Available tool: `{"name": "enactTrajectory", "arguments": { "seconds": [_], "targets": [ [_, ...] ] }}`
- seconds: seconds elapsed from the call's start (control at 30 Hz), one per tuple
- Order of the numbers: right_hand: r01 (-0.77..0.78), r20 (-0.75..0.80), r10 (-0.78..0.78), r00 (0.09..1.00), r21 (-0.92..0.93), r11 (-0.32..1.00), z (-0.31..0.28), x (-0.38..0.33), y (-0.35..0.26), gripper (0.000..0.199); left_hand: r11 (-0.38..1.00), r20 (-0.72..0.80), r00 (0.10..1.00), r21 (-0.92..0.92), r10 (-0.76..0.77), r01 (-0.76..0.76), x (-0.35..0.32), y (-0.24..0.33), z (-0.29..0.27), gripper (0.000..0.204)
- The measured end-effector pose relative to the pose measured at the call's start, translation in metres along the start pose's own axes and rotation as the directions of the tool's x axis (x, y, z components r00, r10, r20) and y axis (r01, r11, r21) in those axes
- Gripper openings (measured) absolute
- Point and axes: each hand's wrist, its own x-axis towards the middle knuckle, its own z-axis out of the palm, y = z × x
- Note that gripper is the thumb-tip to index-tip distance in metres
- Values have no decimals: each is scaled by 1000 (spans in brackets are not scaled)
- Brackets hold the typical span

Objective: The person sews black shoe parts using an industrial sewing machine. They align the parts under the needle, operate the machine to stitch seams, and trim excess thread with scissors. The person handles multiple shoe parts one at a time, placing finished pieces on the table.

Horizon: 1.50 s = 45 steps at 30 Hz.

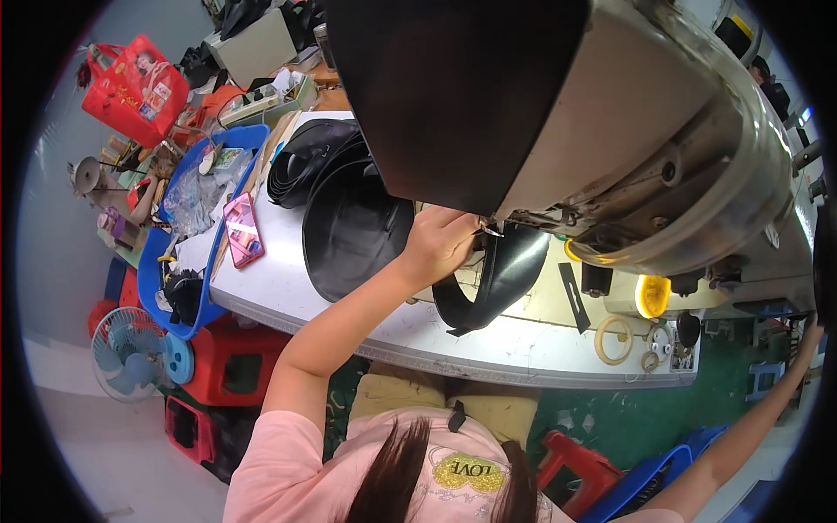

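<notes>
a glossy black curved strip (497, 279) lies under the sewing machine (645, 148); left hand (438, 242) grip pinched closed at its needle; right hand (813, 336) grip unclear.

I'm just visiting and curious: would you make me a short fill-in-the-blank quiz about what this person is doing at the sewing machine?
1. The left hand reaches under the sewing machine at a curved strip coloured ____.
2. The phone lying on the white table has a ____ case.
3. On the floor at the left stands a small blue ____.
4. The right hand stretches far out to the ____ edge of the picture.

Missing words: black; pink; fan; right
</notes>
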Motion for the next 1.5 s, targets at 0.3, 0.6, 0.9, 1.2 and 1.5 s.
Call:
{"name": "enactTrajectory", "arguments": {
  "seconds": [0.3,0.6,0.9,1.2,1.5],
  "targets": [
    [95,-26,-95,995,-13,995,118,-142,154,45,1000,-7,1000,16,0,0,6,9,-1,15],
    [-4,-236,-2,972,-27,1000,35,-49,89,43,993,-3,998,104,61,-60,7,8,0,16],
    [538,48,-544,838,88,838,108,-266,-77,22,992,-23,996,84,91,-89,8,8,-2,15],
    [535,130,-528,839,-23,845,122,-306,-133,26,991,-29,993,73,118,-115,3,6,0,14],
    [471,-1,-477,879,157,868,107,-257,-68,16,984,-39,984,59,172,-170,4,20,-6,13]
  ]
}}
